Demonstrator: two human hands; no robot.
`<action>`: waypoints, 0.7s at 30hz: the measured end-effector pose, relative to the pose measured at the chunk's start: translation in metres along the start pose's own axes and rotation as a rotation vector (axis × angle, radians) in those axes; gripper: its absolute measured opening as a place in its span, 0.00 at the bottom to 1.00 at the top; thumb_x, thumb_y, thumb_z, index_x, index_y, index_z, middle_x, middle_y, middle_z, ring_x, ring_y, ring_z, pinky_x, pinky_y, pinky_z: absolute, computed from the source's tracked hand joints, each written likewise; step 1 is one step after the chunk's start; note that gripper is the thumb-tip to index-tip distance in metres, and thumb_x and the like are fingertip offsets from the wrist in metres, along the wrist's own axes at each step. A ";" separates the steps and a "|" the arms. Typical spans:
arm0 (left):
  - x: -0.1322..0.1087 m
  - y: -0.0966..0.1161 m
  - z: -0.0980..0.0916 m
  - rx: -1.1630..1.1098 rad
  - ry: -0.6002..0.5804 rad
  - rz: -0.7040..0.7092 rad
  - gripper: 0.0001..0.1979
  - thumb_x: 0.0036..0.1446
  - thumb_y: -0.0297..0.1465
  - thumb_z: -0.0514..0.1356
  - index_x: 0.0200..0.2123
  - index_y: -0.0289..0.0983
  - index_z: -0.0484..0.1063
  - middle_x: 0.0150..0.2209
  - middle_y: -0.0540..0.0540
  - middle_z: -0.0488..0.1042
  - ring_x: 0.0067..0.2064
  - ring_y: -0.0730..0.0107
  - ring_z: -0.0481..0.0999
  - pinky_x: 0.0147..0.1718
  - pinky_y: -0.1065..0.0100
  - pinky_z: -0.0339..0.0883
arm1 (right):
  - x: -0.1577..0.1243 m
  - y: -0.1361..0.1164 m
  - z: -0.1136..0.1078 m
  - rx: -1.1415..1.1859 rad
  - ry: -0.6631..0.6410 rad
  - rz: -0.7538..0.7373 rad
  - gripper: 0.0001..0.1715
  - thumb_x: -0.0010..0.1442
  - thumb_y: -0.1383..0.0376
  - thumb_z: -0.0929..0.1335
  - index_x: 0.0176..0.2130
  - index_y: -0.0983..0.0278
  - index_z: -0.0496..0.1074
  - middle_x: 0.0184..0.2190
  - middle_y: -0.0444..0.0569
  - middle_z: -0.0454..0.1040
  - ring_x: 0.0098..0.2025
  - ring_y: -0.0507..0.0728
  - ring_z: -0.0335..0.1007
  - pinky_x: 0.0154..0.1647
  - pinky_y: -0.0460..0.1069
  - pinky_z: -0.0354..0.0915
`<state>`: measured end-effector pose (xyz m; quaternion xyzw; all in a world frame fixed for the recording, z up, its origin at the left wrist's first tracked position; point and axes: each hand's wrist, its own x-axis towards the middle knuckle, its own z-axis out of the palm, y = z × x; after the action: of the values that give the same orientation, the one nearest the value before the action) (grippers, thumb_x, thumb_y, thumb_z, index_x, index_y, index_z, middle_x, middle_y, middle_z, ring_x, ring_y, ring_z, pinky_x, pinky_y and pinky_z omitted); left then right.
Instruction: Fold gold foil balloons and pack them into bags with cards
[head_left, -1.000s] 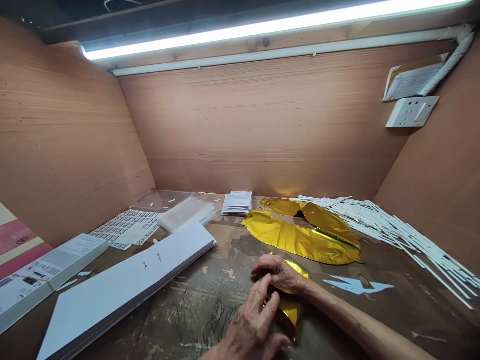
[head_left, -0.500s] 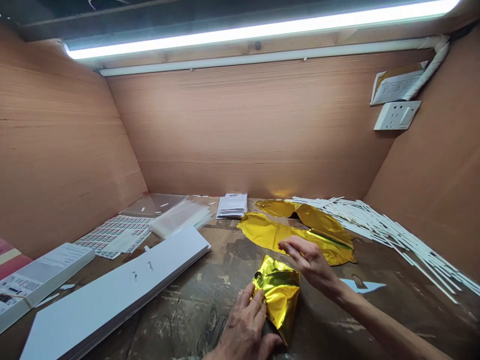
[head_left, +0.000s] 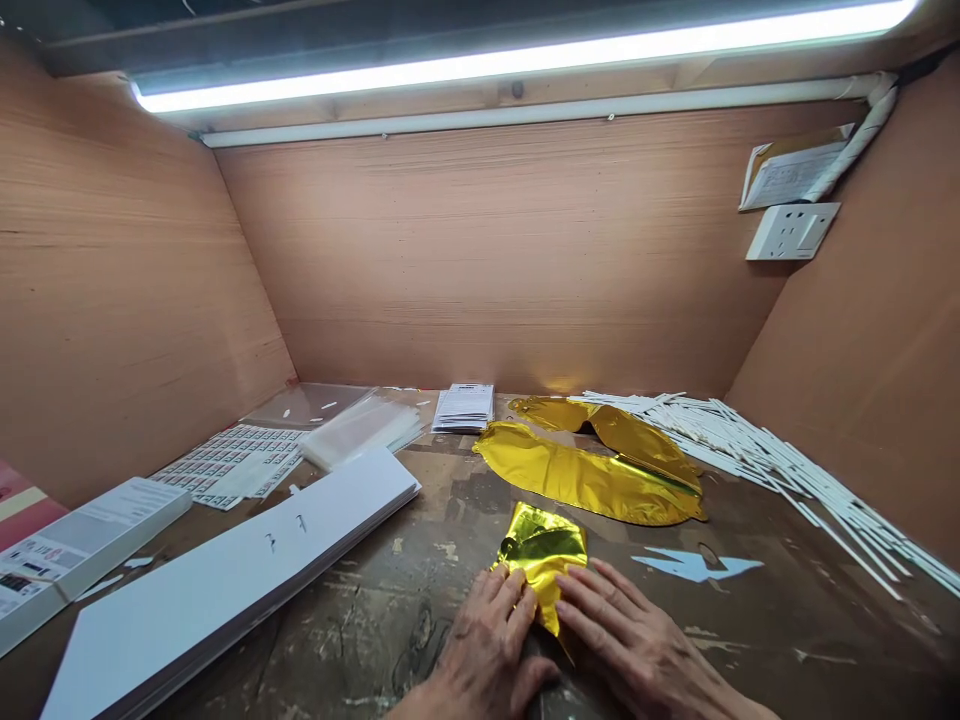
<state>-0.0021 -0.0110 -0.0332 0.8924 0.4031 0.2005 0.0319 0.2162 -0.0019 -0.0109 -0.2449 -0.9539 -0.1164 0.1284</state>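
A folded gold foil balloon [head_left: 546, 548] lies on the worktable in front of me, its surface creased and shiny. My left hand [head_left: 491, 640] rests flat on its left side, fingers stretched out over the foil. On the right side, my right hand [head_left: 626, 630] presses down with extended fingers, lying flat. Neither hand grips anything. Just beyond them, a flat gold foil balloon [head_left: 577, 470] is spread out, with another gold foil piece [head_left: 645, 435] behind it.
White sticks [head_left: 772, 470] are heaped at the right. On the left lie a long white card stack [head_left: 247, 570], clear plastic bags [head_left: 364, 430], sticker sheets [head_left: 232, 465] and a banded stack of printed cards [head_left: 82, 550]. Printed slips [head_left: 463, 408] sit by the back wall; a light-blue scrap [head_left: 697, 565] is right.
My right hand has come down from above the foil and flattened on its right side. The folded balloon sits slightly further left, and the blue scrap is more exposed.
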 end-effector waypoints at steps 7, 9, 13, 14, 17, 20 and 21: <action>0.010 0.003 -0.022 -0.054 -0.096 -0.042 0.21 0.50 0.42 0.56 0.45 0.37 0.63 0.43 0.44 0.69 0.44 0.59 0.65 0.44 0.56 0.58 | 0.011 -0.012 0.006 0.053 0.076 -0.072 0.21 0.59 0.75 0.55 0.52 0.72 0.61 0.47 0.59 0.69 0.50 0.61 0.62 0.50 0.58 0.62; 0.012 0.001 -0.029 -0.052 -0.107 -0.026 0.20 0.50 0.43 0.56 0.43 0.38 0.64 0.42 0.45 0.69 0.43 0.60 0.65 0.43 0.57 0.57 | 0.011 -0.012 0.010 0.140 0.121 -0.040 0.18 0.59 0.75 0.55 0.46 0.71 0.66 0.42 0.58 0.72 0.48 0.59 0.65 0.50 0.58 0.62; 0.014 -0.009 -0.035 -0.063 -0.095 0.064 0.15 0.53 0.36 0.55 0.44 0.39 0.63 0.41 0.46 0.70 0.42 0.62 0.64 0.43 0.59 0.56 | 0.007 -0.005 0.012 0.446 0.185 0.133 0.15 0.59 0.74 0.57 0.41 0.67 0.69 0.39 0.53 0.73 0.46 0.53 0.66 0.51 0.51 0.61; 0.014 -0.012 -0.035 -0.070 -0.091 0.094 0.15 0.53 0.34 0.54 0.44 0.39 0.62 0.40 0.46 0.70 0.42 0.63 0.64 0.42 0.60 0.56 | 0.005 -0.003 0.012 0.516 0.201 0.181 0.15 0.59 0.73 0.57 0.41 0.66 0.69 0.40 0.52 0.73 0.46 0.53 0.66 0.51 0.50 0.62; 0.017 -0.020 -0.031 -0.083 -0.066 0.162 0.14 0.53 0.26 0.51 0.44 0.38 0.62 0.37 0.46 0.70 0.40 0.64 0.64 0.41 0.62 0.57 | 0.000 0.001 0.012 0.699 0.198 0.346 0.15 0.59 0.72 0.57 0.41 0.64 0.69 0.41 0.51 0.73 0.44 0.53 0.68 0.46 0.48 0.64; 0.020 -0.025 -0.024 -0.086 -0.047 0.199 0.14 0.52 0.21 0.47 0.41 0.37 0.63 0.33 0.46 0.71 0.39 0.65 0.64 0.39 0.63 0.57 | -0.003 0.003 0.013 0.786 0.184 0.458 0.14 0.59 0.70 0.59 0.41 0.62 0.69 0.39 0.49 0.74 0.42 0.54 0.69 0.45 0.48 0.65; 0.020 -0.025 -0.021 -0.086 -0.046 0.207 0.13 0.52 0.20 0.47 0.39 0.37 0.64 0.33 0.46 0.71 0.38 0.65 0.64 0.38 0.63 0.57 | -0.003 0.002 0.012 0.796 0.187 0.479 0.14 0.58 0.69 0.59 0.41 0.62 0.70 0.39 0.49 0.74 0.42 0.55 0.69 0.45 0.48 0.65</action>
<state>-0.0159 0.0188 -0.0125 0.9314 0.2990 0.1994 0.0583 0.2173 0.0024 -0.0231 -0.3782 -0.8256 0.2695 0.3206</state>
